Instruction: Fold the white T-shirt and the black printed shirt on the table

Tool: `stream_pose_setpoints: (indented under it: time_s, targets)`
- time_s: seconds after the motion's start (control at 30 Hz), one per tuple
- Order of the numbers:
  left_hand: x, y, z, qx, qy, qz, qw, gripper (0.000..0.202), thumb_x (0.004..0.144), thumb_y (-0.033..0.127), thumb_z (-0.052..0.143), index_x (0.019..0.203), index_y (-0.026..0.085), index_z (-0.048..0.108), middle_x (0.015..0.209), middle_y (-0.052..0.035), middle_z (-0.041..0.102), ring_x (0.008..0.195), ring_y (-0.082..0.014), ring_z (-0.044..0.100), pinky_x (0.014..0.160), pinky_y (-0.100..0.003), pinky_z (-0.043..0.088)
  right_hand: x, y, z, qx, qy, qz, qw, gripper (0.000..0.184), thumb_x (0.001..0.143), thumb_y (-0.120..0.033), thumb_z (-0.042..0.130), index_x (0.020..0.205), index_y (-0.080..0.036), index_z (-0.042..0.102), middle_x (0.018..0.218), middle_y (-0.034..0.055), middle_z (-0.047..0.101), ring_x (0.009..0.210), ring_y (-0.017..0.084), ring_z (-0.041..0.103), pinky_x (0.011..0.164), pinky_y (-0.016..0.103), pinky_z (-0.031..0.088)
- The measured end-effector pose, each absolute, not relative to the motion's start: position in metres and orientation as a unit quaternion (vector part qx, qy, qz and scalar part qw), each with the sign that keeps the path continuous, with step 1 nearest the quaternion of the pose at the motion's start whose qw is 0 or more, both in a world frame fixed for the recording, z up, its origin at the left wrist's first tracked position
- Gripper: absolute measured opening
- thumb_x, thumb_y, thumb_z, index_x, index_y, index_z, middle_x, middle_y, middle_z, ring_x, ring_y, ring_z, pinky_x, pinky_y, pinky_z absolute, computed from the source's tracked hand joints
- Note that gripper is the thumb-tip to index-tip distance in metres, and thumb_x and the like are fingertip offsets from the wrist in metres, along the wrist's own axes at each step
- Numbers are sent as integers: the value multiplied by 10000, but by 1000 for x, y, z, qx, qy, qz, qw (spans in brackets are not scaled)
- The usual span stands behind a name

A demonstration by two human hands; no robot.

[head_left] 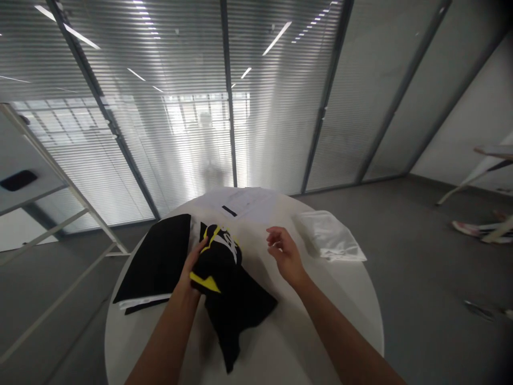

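Observation:
A black garment (236, 299) with yellow trim and white lettering hangs bunched over the front half of the round table. My left hand (191, 267) grips it at its left edge, with part of the cloth folded up and the rest trailing toward me. To the right, my right hand (284, 254) is above the tabletop, its fingers half curled and apart, holding nothing. A stack of folded black and white clothes (160, 256) lies just left of my left hand. Beyond my right hand sits a folded white item (331, 235), perhaps in clear plastic.
The white round table (352, 299) has a white sheet or cloth (248, 203) with a small black strip (229, 210) at its far side. A wheelless-looking white frame (80, 198) stands on the left. Glass partitions with blinds (272, 117) rise behind.

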State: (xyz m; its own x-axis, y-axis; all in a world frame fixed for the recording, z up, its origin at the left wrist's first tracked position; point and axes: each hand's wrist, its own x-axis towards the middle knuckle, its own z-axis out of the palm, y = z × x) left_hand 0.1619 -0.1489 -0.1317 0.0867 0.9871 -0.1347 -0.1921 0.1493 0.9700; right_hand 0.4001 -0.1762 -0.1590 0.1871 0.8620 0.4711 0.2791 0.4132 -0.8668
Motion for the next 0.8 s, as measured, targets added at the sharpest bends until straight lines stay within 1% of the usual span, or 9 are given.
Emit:
stream_pose_setpoints:
  time_s: [0.07,0.13,0.2,0.27,0.33,0.4,0.57,0.67,0.8]
  targets:
    - [168,-142,-140,367,484,458,649,373,819,476,553,900,132,671,714,-111,689,719,-281,705,654,-423,576,393,-182,-158,-500,-649,235,523,280,755,-197,510,1032,-225,545,799,-4,567,709,135,534,676,270,423]
    - [172,-141,-144,320,481,457,676,385,816,454,564,1023,141,653,787,-96,699,747,-256,701,661,-378,568,386,-188,-158,-515,-700,257,423,251,809,-245,535,1058,-233,568,728,-24,574,660,127,530,651,262,409]
    - [176,-146,-143,334,448,493,668,464,803,400,597,1215,186,584,924,-72,705,792,-222,695,690,-332,558,380,-193,-159,-509,-732,301,338,364,824,-307,589,1179,-241,546,728,-26,599,659,133,549,633,258,407]
    - [179,-153,-140,373,404,521,653,634,780,331,635,1383,267,450,1063,-45,688,832,-194,687,731,-304,545,375,-197,-160,-466,-745,366,304,551,808,-359,650,1310,-235,460,837,1,643,724,151,584,644,262,429]
    - [182,-160,-137,404,369,525,652,795,748,263,670,1463,330,329,1176,-32,655,894,-182,676,798,-296,527,370,-199,-163,-409,-737,432,321,668,785,-381,695,1360,-222,396,1019,46,648,844,170,605,704,281,465]
    - [183,-165,-135,433,337,517,657,859,730,217,683,1484,339,291,1268,-34,611,1004,-191,647,895,-304,491,365,-198,-166,-379,-707,474,362,663,784,-376,705,1346,-212,394,1160,78,606,958,180,595,789,305,478]
    - [178,-169,-132,559,321,426,635,646,765,268,658,1382,247,466,1299,-77,577,1163,-261,561,990,-367,425,364,-186,-172,-400,-658,466,434,422,804,-265,649,1194,-196,503,986,34,621,866,156,585,792,313,472]
    - [176,-171,-131,668,389,382,506,597,770,381,679,1328,259,507,1318,-84,545,1216,-272,515,1034,-388,384,373,-182,-167,-428,-666,381,478,233,833,-239,582,1063,-204,591,968,36,618,871,162,578,810,323,469]
    - [179,-174,-133,751,515,311,270,703,726,493,702,1364,299,480,1308,-107,494,1156,-292,542,998,-406,407,383,-183,-160,-503,-707,160,471,223,882,-210,514,1052,-234,656,1011,69,608,966,194,562,895,363,435]
